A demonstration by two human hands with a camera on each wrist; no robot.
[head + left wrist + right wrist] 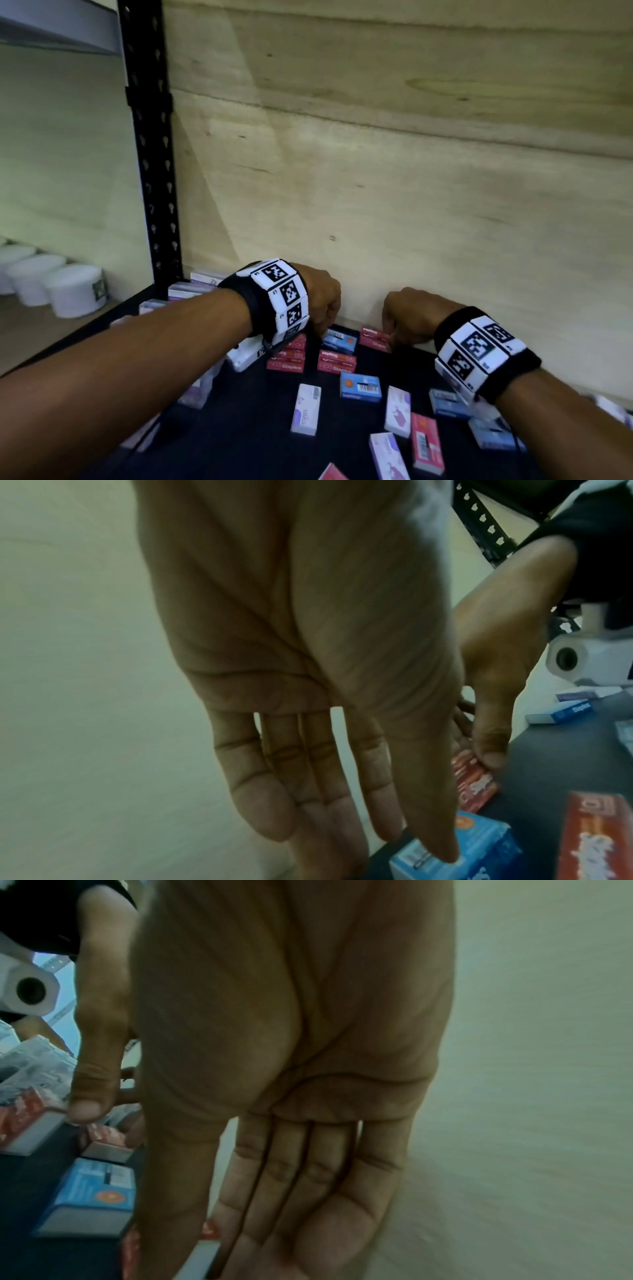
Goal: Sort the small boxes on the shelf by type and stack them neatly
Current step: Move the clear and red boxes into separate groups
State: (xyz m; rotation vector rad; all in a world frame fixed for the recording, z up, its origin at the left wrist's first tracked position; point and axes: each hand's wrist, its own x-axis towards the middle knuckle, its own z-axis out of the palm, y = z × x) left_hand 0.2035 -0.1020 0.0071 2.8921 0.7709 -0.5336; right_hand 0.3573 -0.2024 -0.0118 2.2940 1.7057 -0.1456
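On the dark shelf (404, 370), small boxes lie scattered. My left hand (323, 329) reaches to the back wall with straight fingers (274, 804). Its thumb tip touches a blue box (339, 339) (486, 850), which also shows in the right wrist view (92, 1191). My right hand (390, 334) pinches a red Staples box (375, 339) (477, 785) against the wall, thumb on the near side and fingers (308, 1191) behind. The box's red edge (209, 1231) shows between them.
Two low piles of red Staples boxes (337, 361) (286, 359) sit in front of my left hand. Blue (360, 385), white-purple (306, 407) and red (426, 442) boxes lie nearer. White-purple stacks (186, 291) stand by the black upright (150, 154). White tubs (75, 291) occupy the neighbouring shelf.
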